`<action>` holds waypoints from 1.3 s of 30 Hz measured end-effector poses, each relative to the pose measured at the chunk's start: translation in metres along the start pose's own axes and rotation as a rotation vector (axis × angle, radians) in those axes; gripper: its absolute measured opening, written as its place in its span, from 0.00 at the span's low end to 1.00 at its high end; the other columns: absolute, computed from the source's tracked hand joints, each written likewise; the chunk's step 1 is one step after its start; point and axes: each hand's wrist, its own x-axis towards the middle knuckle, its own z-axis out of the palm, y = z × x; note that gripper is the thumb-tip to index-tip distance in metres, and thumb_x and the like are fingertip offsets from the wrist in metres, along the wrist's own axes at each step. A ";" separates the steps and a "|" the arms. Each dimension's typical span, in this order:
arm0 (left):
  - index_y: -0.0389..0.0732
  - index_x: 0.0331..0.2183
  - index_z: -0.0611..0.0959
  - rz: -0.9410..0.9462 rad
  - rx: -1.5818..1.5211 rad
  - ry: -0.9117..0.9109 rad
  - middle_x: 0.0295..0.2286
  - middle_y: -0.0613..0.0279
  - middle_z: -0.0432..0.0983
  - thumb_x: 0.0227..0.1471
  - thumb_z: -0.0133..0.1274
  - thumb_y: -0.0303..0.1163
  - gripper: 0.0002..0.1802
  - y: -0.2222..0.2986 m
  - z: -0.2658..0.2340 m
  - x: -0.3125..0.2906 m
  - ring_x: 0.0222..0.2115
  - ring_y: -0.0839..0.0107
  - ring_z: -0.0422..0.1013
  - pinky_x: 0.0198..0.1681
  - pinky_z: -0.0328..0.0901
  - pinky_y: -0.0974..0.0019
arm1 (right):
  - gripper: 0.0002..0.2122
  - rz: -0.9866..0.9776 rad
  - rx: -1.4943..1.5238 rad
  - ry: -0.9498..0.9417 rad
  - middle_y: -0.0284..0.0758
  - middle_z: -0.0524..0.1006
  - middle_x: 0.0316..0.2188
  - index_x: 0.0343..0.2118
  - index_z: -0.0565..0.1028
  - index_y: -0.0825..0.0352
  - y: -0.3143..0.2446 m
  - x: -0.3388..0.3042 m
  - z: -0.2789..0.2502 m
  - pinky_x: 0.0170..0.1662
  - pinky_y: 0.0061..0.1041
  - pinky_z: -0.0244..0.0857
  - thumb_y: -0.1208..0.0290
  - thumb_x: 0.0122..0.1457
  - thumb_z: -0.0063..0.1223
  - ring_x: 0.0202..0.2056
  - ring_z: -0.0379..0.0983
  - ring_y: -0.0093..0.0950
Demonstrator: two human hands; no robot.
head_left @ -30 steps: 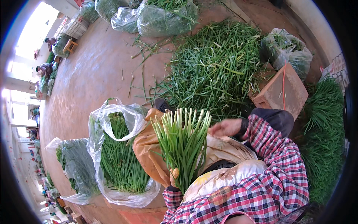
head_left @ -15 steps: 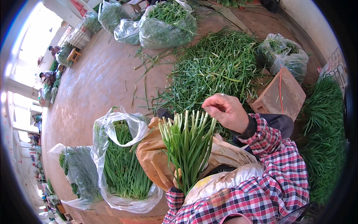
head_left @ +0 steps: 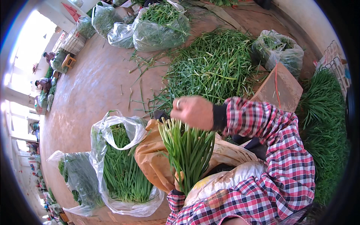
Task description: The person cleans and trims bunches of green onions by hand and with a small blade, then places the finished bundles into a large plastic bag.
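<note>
My left hand (head_left: 179,180) is closed around a bunch of garlic chives (head_left: 190,153), held upright above my lap with the pale stem ends up. Most of that hand is hidden behind the leaves. Right over the pale ends is my right hand (head_left: 195,112), its fingers curled in and slightly blurred. Whether anything is pinched in it cannot be seen. An open clear plastic bag (head_left: 98,165) of similar long green stalks stands beside my left knee, which is covered in tan cloth (head_left: 152,159).
Loose green trimmings form a large heap (head_left: 212,67) ahead. Right of it are a wooden board (head_left: 279,88) with a red cord and a filled bag (head_left: 294,60). Long greens (head_left: 326,150) lie along my right side. A second bag (head_left: 80,176) lies at left; more bags (head_left: 161,35) stand beyond.
My right hand has swung left and down, from beside the bunch to over its pale ends, and the forearm now reaches across. The left hand keeps its hold. The whole view has shifted slightly.
</note>
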 end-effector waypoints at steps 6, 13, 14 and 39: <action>0.46 0.25 0.72 0.016 -0.002 0.000 0.18 0.78 0.61 0.55 0.47 0.37 0.09 -0.003 0.009 -0.002 0.17 0.84 0.57 0.18 0.52 0.76 | 0.18 0.631 -0.136 0.054 0.45 0.73 0.34 0.49 0.65 0.67 0.046 -0.003 -0.042 0.33 0.31 0.69 0.77 0.52 0.43 0.28 0.72 0.36; 0.47 0.24 0.72 0.025 0.002 0.039 0.18 0.79 0.61 0.55 0.48 0.35 0.08 0.000 0.022 -0.013 0.17 0.85 0.56 0.18 0.51 0.77 | 0.20 0.670 0.871 -0.386 0.40 0.76 0.23 0.40 0.61 0.72 -0.036 -0.020 0.007 0.26 0.27 0.66 0.70 0.49 0.58 0.20 0.74 0.29; 0.47 0.24 0.72 0.027 0.013 0.050 0.18 0.79 0.61 0.55 0.48 0.35 0.08 0.005 0.029 -0.013 0.17 0.85 0.56 0.18 0.51 0.77 | 0.20 0.653 0.855 -0.332 0.40 0.76 0.22 0.40 0.61 0.72 -0.039 -0.022 0.019 0.27 0.27 0.66 0.72 0.48 0.58 0.22 0.74 0.30; 0.42 0.36 0.74 0.086 -0.037 0.019 0.22 0.76 0.64 0.54 0.48 0.26 0.05 -0.002 0.010 -0.010 0.22 0.82 0.62 0.24 0.60 0.78 | 0.20 0.743 0.214 -0.739 0.45 0.76 0.26 0.26 0.77 0.70 0.109 -0.106 0.020 0.36 0.32 0.68 0.54 0.55 0.49 0.33 0.74 0.35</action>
